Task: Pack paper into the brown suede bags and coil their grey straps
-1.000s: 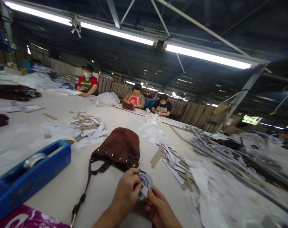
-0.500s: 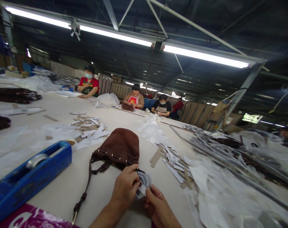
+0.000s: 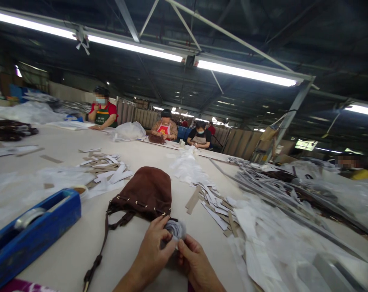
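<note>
A brown drawstring bag (image 3: 149,190) with gold eyelets lies on the worktable, and its strap (image 3: 103,239) trails toward me at left. Just below the bag's mouth, my left hand (image 3: 155,245) has its fingers closed round a grey-and-white coiled bundle (image 3: 177,229), which looks wrapped in clear film. My right hand (image 3: 197,259) pinches the near edge of this bundle, thumb against fingers. Whether the bundle is joined to the bag is hidden by my left fingers.
A blue tape dispenser (image 3: 35,235) stands at left. Loose card strips (image 3: 108,168) lie behind it, with more card strips (image 3: 214,207) to the right. White wrapping sheets (image 3: 272,243) and grey strips (image 3: 263,182) cover the right side. Several people sit across the worktable (image 3: 135,148).
My view has turned slightly right, so the scene sits further left. My left thumb has moved down across the bundle, and both hands still grip it. The bag stays in place.
</note>
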Available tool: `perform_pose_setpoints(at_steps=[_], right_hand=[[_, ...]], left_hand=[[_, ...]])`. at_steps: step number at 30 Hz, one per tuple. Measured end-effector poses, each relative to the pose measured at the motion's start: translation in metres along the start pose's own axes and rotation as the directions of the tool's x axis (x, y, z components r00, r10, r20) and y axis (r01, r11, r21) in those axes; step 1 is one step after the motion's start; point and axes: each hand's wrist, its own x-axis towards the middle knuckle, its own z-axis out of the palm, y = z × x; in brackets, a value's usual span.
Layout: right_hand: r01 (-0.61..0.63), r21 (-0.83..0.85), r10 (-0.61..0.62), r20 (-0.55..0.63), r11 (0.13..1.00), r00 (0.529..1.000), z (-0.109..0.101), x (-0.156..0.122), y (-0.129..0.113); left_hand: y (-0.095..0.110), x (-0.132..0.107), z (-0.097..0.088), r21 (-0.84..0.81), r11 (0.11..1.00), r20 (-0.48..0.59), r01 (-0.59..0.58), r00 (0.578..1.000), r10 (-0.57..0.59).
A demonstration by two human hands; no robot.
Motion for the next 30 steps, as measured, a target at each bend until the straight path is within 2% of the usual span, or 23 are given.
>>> perform_pose_setpoints(at_steps=[6, 13, 16, 19, 22, 25, 27, 28, 30], right_hand=[[0.061, -0.242, -0.063, -0.004, 0.968, 0.998, 0.003, 0.001, -0.004], [0.016, -0.186, -0.011, 0.031, 0.982, 0.999, -0.013, 0.015, 0.014], [-0.016, -0.162, 0.026, 0.059, 0.987, 0.998, -0.015, 0.019, 0.019], [-0.042, -0.131, 0.047, 0.039, 0.99, 0.998, -0.013, 0.019, 0.018], [-0.068, -0.262, 0.072, 0.005, 0.963, 0.997, -0.013, 0.017, 0.007], [-0.104, -0.496, 0.088, -0.055, 0.862, 0.995, -0.021, 0.02, -0.013], [-0.125, -0.644, 0.059, -0.122, 0.754, 0.991, -0.027, 0.023, -0.029], [-0.111, -0.72, 0.007, -0.145, 0.685, 0.989, -0.029, 0.023, -0.037], [-0.01, -0.852, -0.192, -0.13, 0.523, 0.973, -0.026, 0.017, -0.049]], left_hand=[[-0.008, 0.002, 0.005, 0.005, 0.993, 0.089, 0.117, 0.989, -0.117], [-0.009, 0.002, 0.005, -0.028, 0.984, 0.144, 0.176, 0.975, -0.171], [-0.011, 0.003, 0.005, -0.007, 0.99, 0.146, 0.143, 0.979, -0.14], [-0.013, 0.003, 0.01, 0.103, 0.992, 0.117, 0.07, 0.99, -0.082], [-0.009, 0.002, 0.015, 0.213, 0.975, 0.132, 0.066, 0.987, -0.095], [0.004, 0.001, 0.007, 0.249, 0.965, 0.213, 0.079, 0.968, -0.135], [0.015, 0.002, -0.009, 0.239, 0.969, 0.277, 0.062, 0.952, -0.129], [0.019, 0.003, -0.021, 0.23, 0.972, 0.301, 0.045, 0.947, -0.115], [0.023, 0.005, -0.046, 0.214, 0.977, 0.321, 0.009, 0.944, -0.079]])
